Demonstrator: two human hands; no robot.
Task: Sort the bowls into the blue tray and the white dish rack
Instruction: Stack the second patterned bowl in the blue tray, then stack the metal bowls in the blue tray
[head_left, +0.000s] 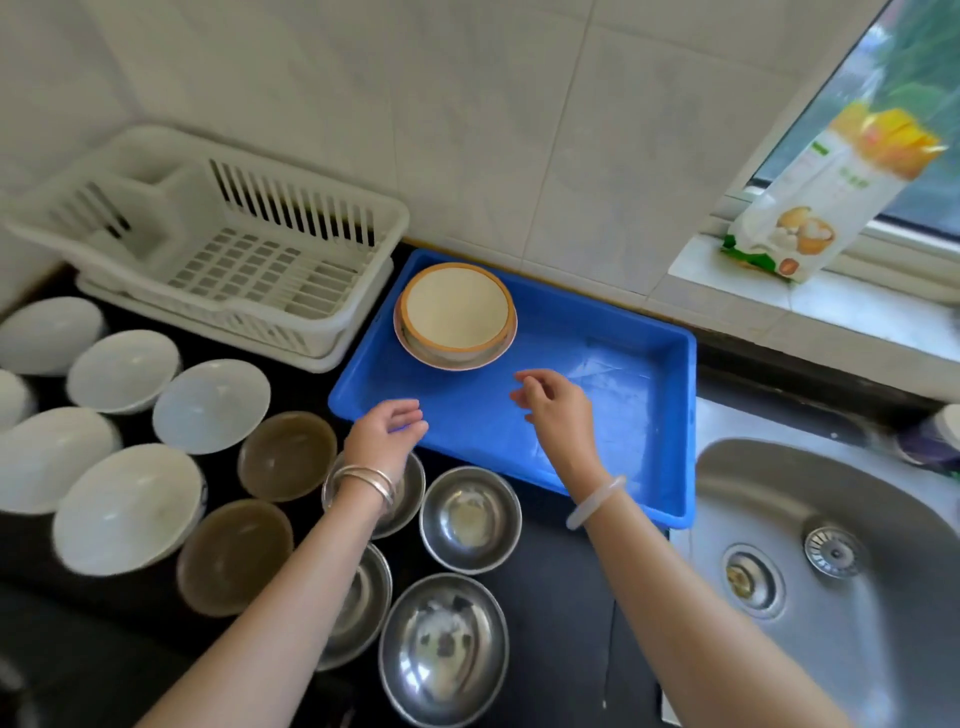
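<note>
Both hands, left (387, 428) and right (556, 402), hover open and empty over the blue tray (649, 415) holding one cream bowl (454, 312), so the next move is probably picking a steel bowl (470, 519).

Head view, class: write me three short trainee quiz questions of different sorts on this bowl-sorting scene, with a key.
1. True or false: the white dish rack holds bowls.
2. Where does the orange-rimmed bowl sit? A) sink B) blue tray C) counter
3. What does each hand, left hand and right hand, hold?

Key: 1 false, it holds none. 2 B. 3 Nothing; both are open over the tray's near side.
</note>
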